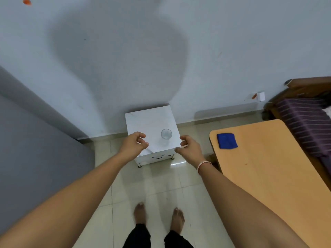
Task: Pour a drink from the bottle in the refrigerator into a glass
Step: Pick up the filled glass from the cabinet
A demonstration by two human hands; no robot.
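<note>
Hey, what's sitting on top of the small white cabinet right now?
Only a clear glass, upright near the right of the white cabinet top. It looks empty. The hands hide the front corners, so anything there is unseen.

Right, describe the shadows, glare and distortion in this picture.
Head view: the person's large soft shadow falls on the pale wall; a glare patch shines on the glossy beige floor tiles; the wide lens stretches both forearms; the clear drinking glass looks faint.

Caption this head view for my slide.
Both hands hover empty over a small white table holding an empty glass.
</note>
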